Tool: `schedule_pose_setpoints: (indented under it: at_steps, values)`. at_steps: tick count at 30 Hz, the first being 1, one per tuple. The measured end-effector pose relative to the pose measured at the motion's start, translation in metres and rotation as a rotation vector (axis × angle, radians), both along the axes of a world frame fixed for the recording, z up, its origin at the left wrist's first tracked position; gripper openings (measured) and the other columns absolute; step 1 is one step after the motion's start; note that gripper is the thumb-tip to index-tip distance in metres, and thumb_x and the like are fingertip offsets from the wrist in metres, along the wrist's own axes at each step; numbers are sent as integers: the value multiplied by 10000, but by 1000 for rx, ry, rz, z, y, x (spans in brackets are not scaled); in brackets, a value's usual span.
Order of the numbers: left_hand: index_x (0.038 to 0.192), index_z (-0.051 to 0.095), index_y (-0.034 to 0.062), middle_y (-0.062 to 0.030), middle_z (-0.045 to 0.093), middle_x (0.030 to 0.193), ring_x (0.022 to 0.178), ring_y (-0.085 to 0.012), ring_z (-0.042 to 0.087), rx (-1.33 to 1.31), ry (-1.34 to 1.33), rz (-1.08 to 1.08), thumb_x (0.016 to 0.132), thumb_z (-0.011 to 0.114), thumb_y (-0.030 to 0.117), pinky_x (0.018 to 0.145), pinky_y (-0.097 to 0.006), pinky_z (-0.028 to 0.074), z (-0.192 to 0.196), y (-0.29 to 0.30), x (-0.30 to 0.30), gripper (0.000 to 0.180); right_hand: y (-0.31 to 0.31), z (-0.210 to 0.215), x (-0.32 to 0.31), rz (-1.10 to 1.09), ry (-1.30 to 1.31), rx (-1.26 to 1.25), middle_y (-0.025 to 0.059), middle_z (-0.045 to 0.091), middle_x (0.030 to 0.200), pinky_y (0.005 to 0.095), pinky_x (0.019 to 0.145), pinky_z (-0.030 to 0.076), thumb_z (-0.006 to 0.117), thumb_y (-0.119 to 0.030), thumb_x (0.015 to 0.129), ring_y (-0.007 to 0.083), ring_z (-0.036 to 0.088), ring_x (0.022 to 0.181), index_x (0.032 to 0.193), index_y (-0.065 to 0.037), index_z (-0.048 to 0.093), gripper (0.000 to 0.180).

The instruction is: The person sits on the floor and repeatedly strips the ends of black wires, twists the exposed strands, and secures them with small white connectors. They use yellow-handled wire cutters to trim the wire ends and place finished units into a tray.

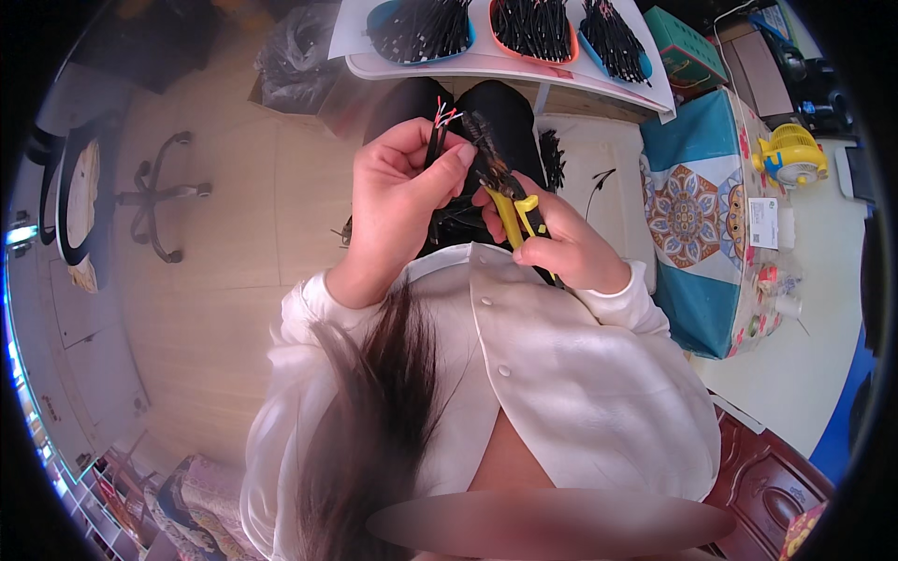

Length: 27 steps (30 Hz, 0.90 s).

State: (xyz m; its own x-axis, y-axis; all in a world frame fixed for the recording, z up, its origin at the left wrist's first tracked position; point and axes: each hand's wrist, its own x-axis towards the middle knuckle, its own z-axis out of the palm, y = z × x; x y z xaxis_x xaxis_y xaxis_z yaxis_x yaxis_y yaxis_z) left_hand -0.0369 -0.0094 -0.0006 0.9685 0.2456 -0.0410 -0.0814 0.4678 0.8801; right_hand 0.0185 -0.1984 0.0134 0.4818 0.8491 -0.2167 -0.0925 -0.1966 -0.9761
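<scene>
My left hand (404, 182) pinches a small bundle of thin black cables (433, 145) between thumb and fingers. Short red and white wire ends fan out at the top of the bundle. Yellow-and-black pliers (514, 220) are in my right hand (572, 241), fingers wrapped round the handles. The jaws point up and left, near my left fingertips; whether they touch a cable cannot be made out. Both hands are above my dark-clad lap, where more black cables (458, 227) seem to lie, partly hidden by my hands.
Ahead, a white table (374, 67) bears blue and orange trays heaped with black cables (531, 33). A bag-filled box (299, 70) stands left of it. To my right are a patterned cloth cover (687, 210), a yellow fan (791, 157) and a green box (687, 47). A chair base (159, 194) is at left.
</scene>
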Motion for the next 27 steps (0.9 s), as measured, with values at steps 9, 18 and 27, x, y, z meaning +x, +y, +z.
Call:
schedule_pose_setpoints:
  at_steps: [9, 18, 27]
  values:
    - [910, 620, -28, 13, 553, 673, 536, -21, 418, 11, 10, -3, 889, 629, -5, 451, -176, 240, -1, 1, 0, 33, -1, 1, -1, -49, -427, -150, 113, 510, 817, 319, 730, 428, 501, -33, 674, 235, 501, 750, 1187, 26, 448, 519]
    - [909, 613, -41, 8, 524, 653, 524, -35, 401, -43, 51, -25, 900, 622, 9, 448, -188, 231, -1, 2, 0, 52, -1, 1, -1, -71, -517, -196, 135, 505, 801, 350, 712, 437, 468, -6, 665, 286, 511, 737, 1154, 28, 451, 490]
    - [881, 590, 4, -17, 567, 661, 530, -28, 413, -160, 49, -107, 907, 623, 40, 465, -176, 274, -3, 7, 1, 56, -1, -2, 4, -50, -545, -206, 124, 506, 748, 344, 672, 439, 474, 0, 670, 281, 509, 682, 1076, 25, 476, 407]
